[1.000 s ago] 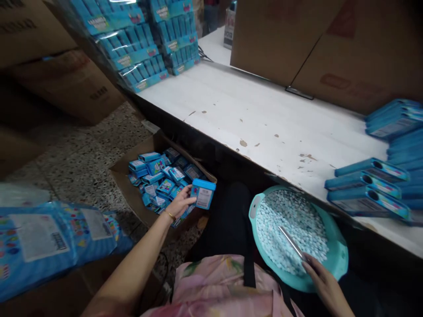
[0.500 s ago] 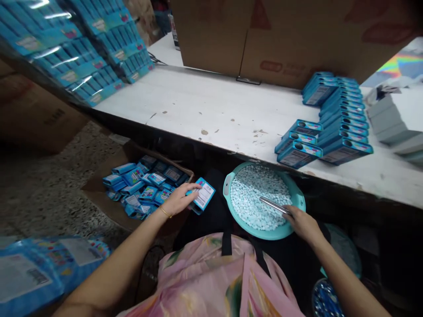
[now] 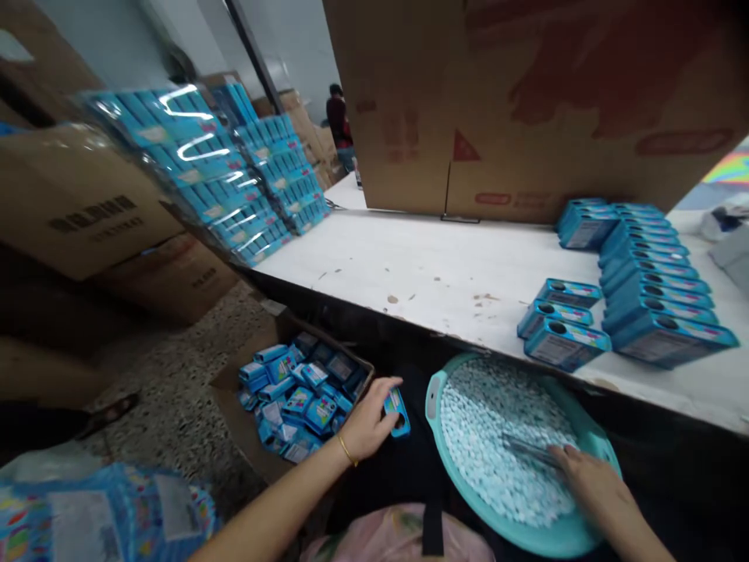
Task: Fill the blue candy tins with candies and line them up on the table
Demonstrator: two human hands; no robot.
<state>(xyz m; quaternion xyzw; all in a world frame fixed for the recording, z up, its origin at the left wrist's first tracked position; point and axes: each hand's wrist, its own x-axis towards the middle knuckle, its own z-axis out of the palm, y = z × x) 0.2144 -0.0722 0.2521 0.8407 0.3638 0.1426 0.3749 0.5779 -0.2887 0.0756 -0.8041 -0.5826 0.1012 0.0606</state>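
My left hand [image 3: 370, 417] is closed on a small blue box [image 3: 397, 412]. The box is tilted so that its narrow end, with a dark oval on it, faces up. Just left of this hand stands a carton [image 3: 239, 417] of loose blue boxes [image 3: 304, 394]. My right hand [image 3: 591, 476] grips a long, narrow metal tool [image 3: 530, 450], blurred by motion; whether it is a scoop or tongs I cannot tell. Its tip touches the small pale-blue pellets [image 3: 497, 460] that fill a turquoise basin [image 3: 440, 453] in front of me.
Blue boxes stand in rows [image 3: 661, 304] on the white table [image 3: 374, 273] at the right. Wrapped stacks of blue packs [image 3: 222, 179] rise at the far left, before brown cartons [image 3: 99, 211]. A large carton [image 3: 527, 117] blocks the back. Another person [image 3: 338, 125] is far off.
The view has tilted up and swung left. In my left hand the blue box has turned from its broad printed side to its narrow end. The metal tool stays in my right hand over the basin.
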